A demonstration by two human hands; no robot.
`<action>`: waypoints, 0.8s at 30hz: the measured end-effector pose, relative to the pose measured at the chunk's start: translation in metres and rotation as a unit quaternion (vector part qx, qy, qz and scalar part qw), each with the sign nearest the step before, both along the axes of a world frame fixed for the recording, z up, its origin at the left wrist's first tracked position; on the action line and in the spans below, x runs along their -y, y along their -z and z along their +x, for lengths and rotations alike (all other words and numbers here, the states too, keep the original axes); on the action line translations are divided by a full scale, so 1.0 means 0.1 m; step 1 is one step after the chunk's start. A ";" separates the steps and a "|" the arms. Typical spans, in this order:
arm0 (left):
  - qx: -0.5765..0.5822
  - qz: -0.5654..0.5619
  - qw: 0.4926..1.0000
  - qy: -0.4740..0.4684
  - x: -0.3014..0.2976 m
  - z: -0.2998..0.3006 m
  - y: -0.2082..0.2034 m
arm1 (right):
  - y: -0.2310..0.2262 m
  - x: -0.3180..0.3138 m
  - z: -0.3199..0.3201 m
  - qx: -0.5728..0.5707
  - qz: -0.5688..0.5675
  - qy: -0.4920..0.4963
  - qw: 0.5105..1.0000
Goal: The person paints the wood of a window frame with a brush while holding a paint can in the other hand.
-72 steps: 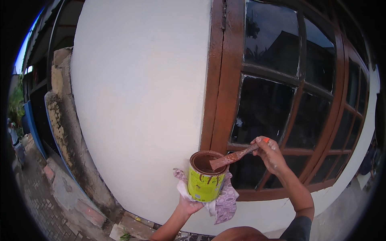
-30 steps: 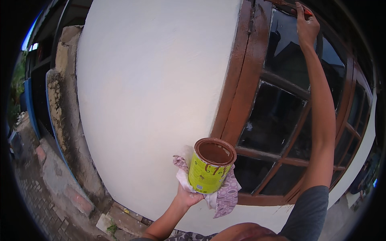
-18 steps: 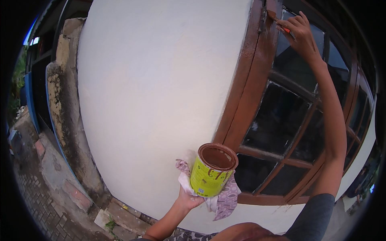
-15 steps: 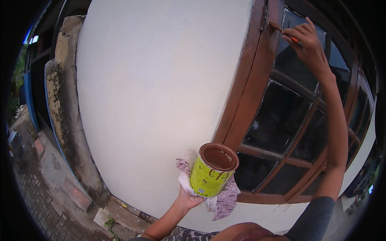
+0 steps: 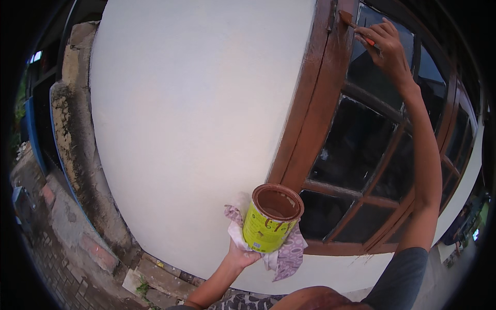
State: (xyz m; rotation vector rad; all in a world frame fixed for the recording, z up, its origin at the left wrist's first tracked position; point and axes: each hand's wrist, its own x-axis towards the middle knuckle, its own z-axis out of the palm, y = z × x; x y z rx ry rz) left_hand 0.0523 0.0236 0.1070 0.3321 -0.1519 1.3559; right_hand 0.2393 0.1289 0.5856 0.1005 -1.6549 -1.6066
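My left hand (image 5: 245, 256) supports a yellow-green paint can (image 5: 264, 231) from below, tilted a little, with brown paint inside and brown drips down its side. A patterned pinkish cloth (image 5: 290, 257) is bunched between palm and can, its ends hanging out. Raised at the upper right, my right hand (image 5: 387, 49) grips a paintbrush (image 5: 346, 18) by its orange-marked handle. The brown bristles rest against the upper part of the brown wooden window frame (image 5: 316, 121), beside the glass. The fingers of the right hand are closed round the handle, the little finger stretched out.
A smooth white wall (image 5: 191, 119) fills the middle, left of the frame. Dark glass panes (image 5: 356, 144) sit between brown bars. A weathered masonry pillar (image 5: 77, 134) stands at the left, above brick paving (image 5: 51, 268). Broken slabs (image 5: 160, 279) lie along the wall's foot.
The brush has moved a short way up the window frame with my right hand, and its bristles now show broader. The whole view has shifted slightly; the can stays in my left hand.
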 end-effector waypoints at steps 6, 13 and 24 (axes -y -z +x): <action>-0.005 0.002 1.000 -0.002 -0.04 0.00 0.07 | 0.22 0.38 0.19 -0.004 -0.026 -0.029 0.999; 0.058 0.019 0.997 0.042 -0.13 0.02 0.21 | -0.94 0.44 -0.17 -0.108 0.032 -0.095 0.989; 0.049 0.011 0.998 0.032 -0.10 -0.02 0.05 | 0.41 0.54 -0.05 0.074 -0.088 0.049 0.992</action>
